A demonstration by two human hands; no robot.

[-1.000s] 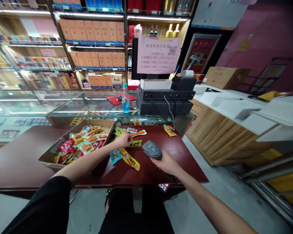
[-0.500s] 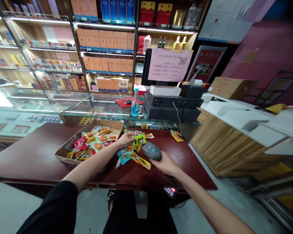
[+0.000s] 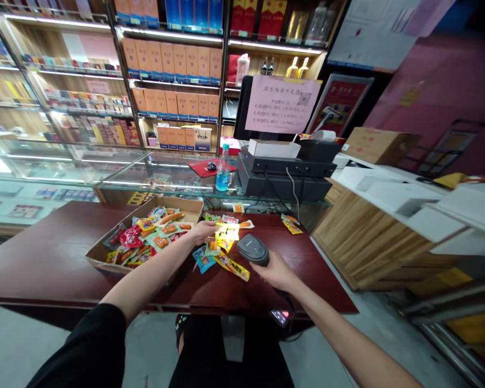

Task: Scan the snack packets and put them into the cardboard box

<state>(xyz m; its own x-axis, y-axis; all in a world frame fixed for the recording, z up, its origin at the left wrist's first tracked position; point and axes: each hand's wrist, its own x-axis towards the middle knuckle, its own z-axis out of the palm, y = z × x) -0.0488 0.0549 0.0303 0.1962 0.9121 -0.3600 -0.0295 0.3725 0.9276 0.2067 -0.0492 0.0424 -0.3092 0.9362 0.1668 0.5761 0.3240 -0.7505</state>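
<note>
My left hand [image 3: 204, 233] pinches the end of a yellow-green snack packet [image 3: 228, 231], held above a small pile of packets on the dark red table. Light from the scanner makes the packet glow. In my right hand [image 3: 278, 272] is a dark grey barcode scanner [image 3: 253, 249], its head aimed left at the packet, a short gap between them. Below the packet lie a long yellow snack packet [image 3: 231, 267] and a blue snack packet [image 3: 204, 260]. Left of the pile stands an open cardboard box [image 3: 99, 257] filled with packaged sausages and other snacks.
Two small packets [image 3: 292, 226] lie near the table's right end. Behind, a glass counter [image 3: 157, 175] carries a blue-liquid bottle [image 3: 223, 172], a monitor with a pink notice [image 3: 281, 105] and a black cash drawer [image 3: 283, 184]. A lit phone [image 3: 281, 317] shows below the table edge.
The yellow-green packet has turned bright under the scanner's light. My left hand has shifted slightly left with it, and the scanner stays almost in place.
</note>
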